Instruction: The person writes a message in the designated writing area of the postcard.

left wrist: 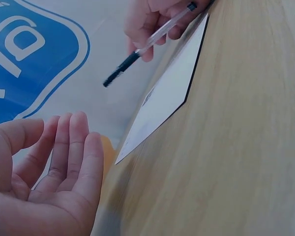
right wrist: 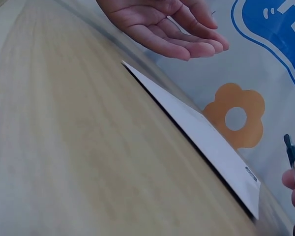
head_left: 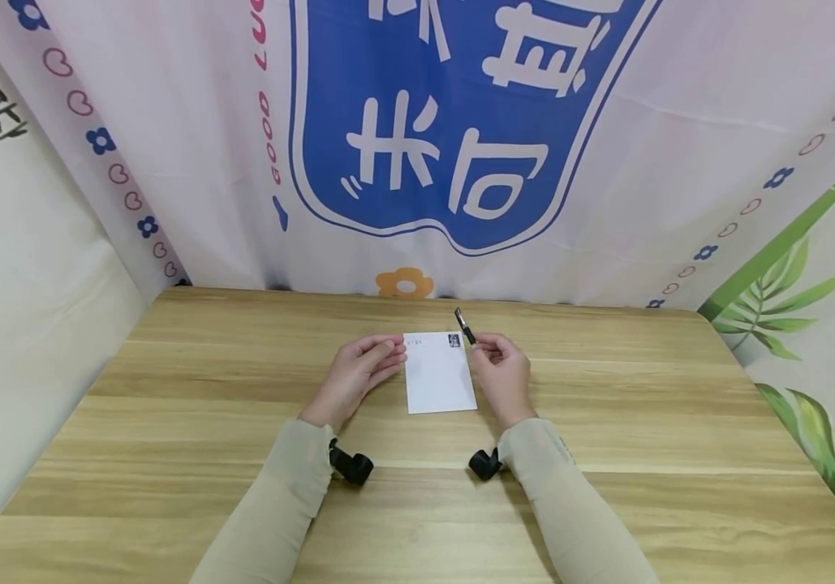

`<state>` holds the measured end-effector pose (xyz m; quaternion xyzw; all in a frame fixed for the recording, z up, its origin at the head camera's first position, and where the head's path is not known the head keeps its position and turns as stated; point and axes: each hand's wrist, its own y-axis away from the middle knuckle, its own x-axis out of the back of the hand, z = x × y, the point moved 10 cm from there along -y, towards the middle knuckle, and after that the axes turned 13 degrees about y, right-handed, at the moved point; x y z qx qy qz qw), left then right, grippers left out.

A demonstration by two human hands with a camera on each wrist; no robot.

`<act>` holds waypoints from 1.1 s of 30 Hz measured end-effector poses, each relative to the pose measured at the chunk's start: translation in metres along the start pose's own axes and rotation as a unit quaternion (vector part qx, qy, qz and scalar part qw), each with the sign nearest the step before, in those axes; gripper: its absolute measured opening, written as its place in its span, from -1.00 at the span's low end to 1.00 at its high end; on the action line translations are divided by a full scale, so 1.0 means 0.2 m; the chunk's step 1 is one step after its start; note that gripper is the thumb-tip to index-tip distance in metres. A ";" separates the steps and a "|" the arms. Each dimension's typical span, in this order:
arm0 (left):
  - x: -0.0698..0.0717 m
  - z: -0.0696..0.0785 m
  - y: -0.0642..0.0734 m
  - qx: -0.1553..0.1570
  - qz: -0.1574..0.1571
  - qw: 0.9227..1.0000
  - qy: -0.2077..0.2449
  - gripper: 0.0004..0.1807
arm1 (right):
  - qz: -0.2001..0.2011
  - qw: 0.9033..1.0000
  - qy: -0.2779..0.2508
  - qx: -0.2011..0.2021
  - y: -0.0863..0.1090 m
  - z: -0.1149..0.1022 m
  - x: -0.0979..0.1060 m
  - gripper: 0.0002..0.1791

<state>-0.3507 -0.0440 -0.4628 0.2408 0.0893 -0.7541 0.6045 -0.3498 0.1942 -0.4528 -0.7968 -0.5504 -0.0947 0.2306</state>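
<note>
A flat white notepad [head_left: 441, 381] lies on the wooden table, with a small dark picture at its far right corner and faint print at the far left. My left hand [head_left: 362, 365] is beside its left edge, fingers relaxed and slightly bent, holding nothing; the left wrist view shows its bare palm. At the far right corner, my right hand [head_left: 503, 373] pinches a pen [head_left: 465, 328] with a clear barrel and black ends. The pen slants up, away from the paper. Only part of the right hand shows at the edge of the right wrist view.
The wooden table [head_left: 242, 487] runs up to a printed curtain [head_left: 205, 162] at the back, which has a blue sign and an orange flower [head_left: 406, 284]. Black wrist cameras [head_left: 351, 466] sit at both cuffs. Fabric walls stand at left and right.
</note>
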 end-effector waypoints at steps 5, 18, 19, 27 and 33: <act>0.00 0.00 0.00 0.000 -0.001 1.000 -0.006 -0.59 | 0.012 0.998 0.066 -0.003 -0.01 0.01 0.03 -0.79; 0.07 0.04 -0.02 -0.011 0.025 1.000 -0.008 -0.58 | 0.032 0.989 0.145 0.017 -0.03 0.02 0.06 -0.81; 0.08 0.04 -0.02 -0.012 0.027 1.000 -0.009 -0.58 | 0.030 0.988 0.150 0.018 -0.03 0.02 0.06 -0.81; 0.13 0.10 -0.01 -0.019 0.043 0.998 -0.043 -0.56 | 0.012 0.986 0.168 0.012 -0.04 0.02 0.05 -0.79; 0.18 0.15 -0.01 -0.033 0.069 0.996 -0.055 -0.56 | 0.006 0.986 0.166 0.012 -0.04 0.02 0.05 -0.78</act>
